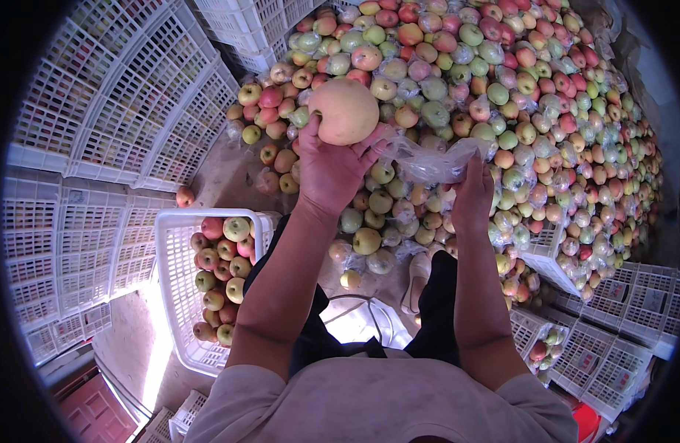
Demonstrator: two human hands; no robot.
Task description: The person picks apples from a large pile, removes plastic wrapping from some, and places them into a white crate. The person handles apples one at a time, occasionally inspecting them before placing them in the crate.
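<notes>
A pale yellow-pink apple [345, 112] rests in my left hand [331, 171], held up over the near edge of the fruit. My thumb lies on its left side, with the fingers beneath and to the right. In my right hand [472, 196] is a crumpled clear plastic bag [434, 160], pinched between thumb and fingers. The bag stretches leftward to the fingertips of my left hand; whether they grip it, I cannot tell. Beyond and beneath both hands spreads a large heap of red, green and yellow apples [497, 94], many wrapped in clear plastic.
At my left stands a white plastic crate [168, 266] holding unwrapped apples [223, 271]. Stacked white crates [124, 94] line the left side. More crates [611, 343] stand at lower right. One loose apple [185, 196] lies on the floor near the left stack.
</notes>
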